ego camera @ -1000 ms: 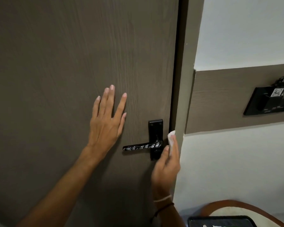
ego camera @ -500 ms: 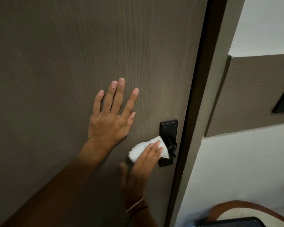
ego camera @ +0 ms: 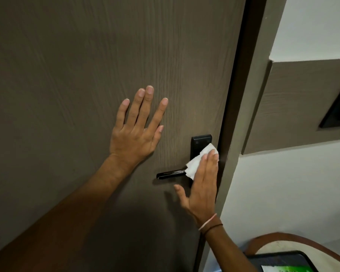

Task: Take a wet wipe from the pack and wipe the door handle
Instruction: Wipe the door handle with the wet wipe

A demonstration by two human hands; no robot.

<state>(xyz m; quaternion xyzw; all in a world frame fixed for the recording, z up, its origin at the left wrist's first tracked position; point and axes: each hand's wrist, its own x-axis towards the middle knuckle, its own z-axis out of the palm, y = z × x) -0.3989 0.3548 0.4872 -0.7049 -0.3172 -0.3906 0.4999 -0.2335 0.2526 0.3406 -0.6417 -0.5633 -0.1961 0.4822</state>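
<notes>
Count: two hands, one door handle, one wet wipe, one dark wall plate, one tray.
Door [ego camera: 86,55]: grey-brown wood grain, filling the left and middle of the view, closed against its frame on the right.
Door handle [ego camera: 170,173]: black lever on a tall black backplate [ego camera: 199,143] near the door's right edge. Its long axis runs level, the free end pointing left and the pivot end on the right hidden under the wipe.
Wet wipe [ego camera: 199,161]: white, crumpled, pressed against the backplate and the pivot end of the lever.
Right hand [ego camera: 202,185]: fingers straight and together, flat over the wipe and pinning it to the handle, thumb spread out to the left; thin bands circle the wrist.
Left hand [ego camera: 134,132]: palm flat on the door, up and left of the handle, fingers spread wide, holding nothing.
Change: half a second ago the wipe covered the lever's left part; now it sits on the right, at the backplate, and the lever is bare.
Wall plate [ego camera: 338,111]: dark, on the right wall, cut by the frame edge.
Tray [ego camera: 279,260]: dark, on a round surface [ego camera: 283,244] in the near right corner.
</notes>
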